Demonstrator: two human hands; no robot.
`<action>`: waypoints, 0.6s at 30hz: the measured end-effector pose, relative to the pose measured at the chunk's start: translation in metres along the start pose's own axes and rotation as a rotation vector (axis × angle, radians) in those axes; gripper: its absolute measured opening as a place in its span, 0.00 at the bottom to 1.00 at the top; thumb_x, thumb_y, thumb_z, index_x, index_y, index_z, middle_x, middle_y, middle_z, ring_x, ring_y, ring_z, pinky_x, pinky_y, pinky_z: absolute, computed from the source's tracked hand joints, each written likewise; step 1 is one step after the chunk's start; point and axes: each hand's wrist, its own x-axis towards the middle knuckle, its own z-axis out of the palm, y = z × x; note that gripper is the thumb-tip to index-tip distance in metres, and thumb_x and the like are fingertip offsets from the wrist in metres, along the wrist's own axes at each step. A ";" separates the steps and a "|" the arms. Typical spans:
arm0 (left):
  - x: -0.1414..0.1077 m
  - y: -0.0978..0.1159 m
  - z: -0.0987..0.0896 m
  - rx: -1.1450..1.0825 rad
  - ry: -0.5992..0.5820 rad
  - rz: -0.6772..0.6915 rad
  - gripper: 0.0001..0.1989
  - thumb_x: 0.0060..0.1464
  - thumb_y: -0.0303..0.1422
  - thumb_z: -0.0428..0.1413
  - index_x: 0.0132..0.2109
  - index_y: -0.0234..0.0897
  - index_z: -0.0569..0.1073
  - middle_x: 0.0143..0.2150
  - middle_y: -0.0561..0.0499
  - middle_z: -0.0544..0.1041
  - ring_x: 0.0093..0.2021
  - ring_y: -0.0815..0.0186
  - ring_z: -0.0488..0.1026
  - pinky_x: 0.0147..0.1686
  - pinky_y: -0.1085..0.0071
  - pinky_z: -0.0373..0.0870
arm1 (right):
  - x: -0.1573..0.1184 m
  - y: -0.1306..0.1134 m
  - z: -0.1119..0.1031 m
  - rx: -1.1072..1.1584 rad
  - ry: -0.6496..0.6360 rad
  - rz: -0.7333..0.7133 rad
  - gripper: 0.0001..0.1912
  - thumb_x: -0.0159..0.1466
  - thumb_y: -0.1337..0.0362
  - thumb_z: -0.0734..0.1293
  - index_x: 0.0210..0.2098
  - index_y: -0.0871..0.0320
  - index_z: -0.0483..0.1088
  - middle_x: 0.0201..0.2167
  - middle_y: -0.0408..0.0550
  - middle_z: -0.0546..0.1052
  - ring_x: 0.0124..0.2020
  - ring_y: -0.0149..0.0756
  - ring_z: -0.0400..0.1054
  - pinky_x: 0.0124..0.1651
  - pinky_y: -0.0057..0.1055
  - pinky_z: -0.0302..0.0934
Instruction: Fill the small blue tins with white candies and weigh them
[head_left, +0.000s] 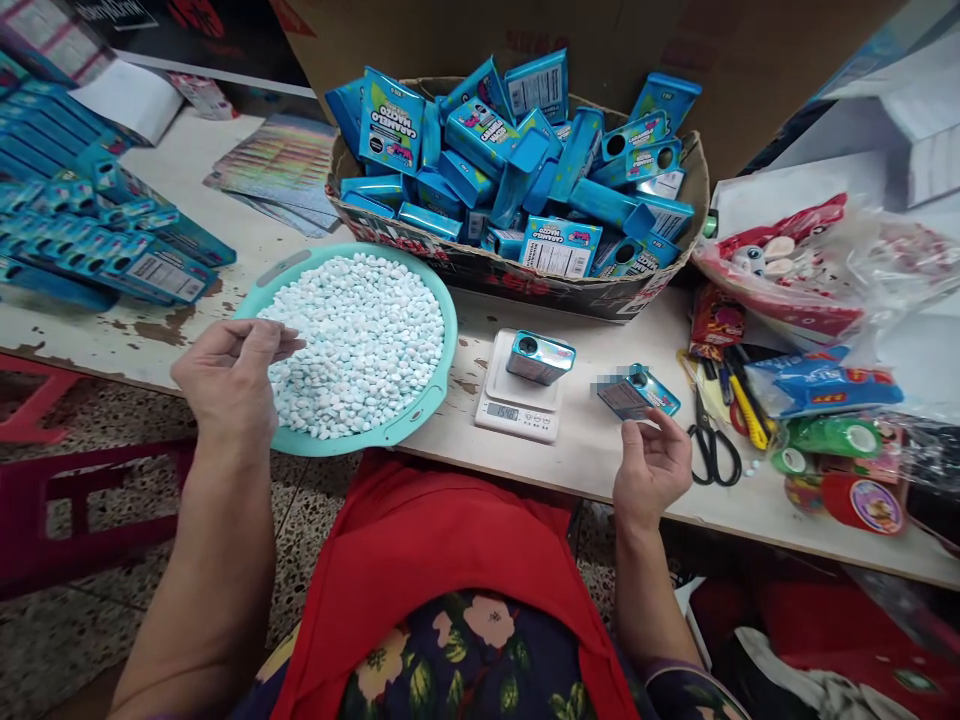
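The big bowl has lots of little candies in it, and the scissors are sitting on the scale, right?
Not quite: the scissors lie on the table beside the right hand. A blue box sits on the scale, as the head view shows. The big bowl does have lots of little candies in it.

Likely a packing workshop: digital scale [517, 397] at centre, basin [409, 425] of sweets [360, 340] at nine o'clock, carton [525, 285] of blue packs [394, 120] at twelve

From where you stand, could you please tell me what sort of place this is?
Probably a small candy-packing workspace: a basin of pale candies, a digital scale, and a carton full of blue boxes.
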 end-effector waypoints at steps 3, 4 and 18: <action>-0.001 0.001 0.005 -0.031 -0.040 0.009 0.05 0.45 0.33 0.60 0.29 0.36 0.73 0.24 0.54 0.76 0.24 0.67 0.74 0.34 0.61 0.79 | -0.002 0.005 -0.006 -0.008 0.035 0.032 0.20 0.57 0.57 0.71 0.47 0.57 0.69 0.44 0.50 0.74 0.35 0.33 0.70 0.42 0.36 0.67; -0.002 0.003 0.007 -0.045 -0.054 0.013 0.06 0.45 0.33 0.60 0.29 0.35 0.74 0.24 0.54 0.75 0.24 0.67 0.74 0.33 0.61 0.79 | -0.003 0.006 -0.008 -0.017 0.041 0.044 0.21 0.57 0.57 0.71 0.47 0.57 0.69 0.44 0.50 0.74 0.35 0.33 0.70 0.42 0.37 0.67; -0.021 0.034 0.033 0.020 -0.261 0.130 0.06 0.52 0.33 0.59 0.32 0.34 0.75 0.28 0.53 0.76 0.30 0.68 0.74 0.38 0.65 0.77 | -0.012 0.004 0.006 -0.004 -0.096 0.032 0.17 0.58 0.56 0.70 0.43 0.58 0.71 0.39 0.50 0.75 0.37 0.36 0.71 0.44 0.40 0.68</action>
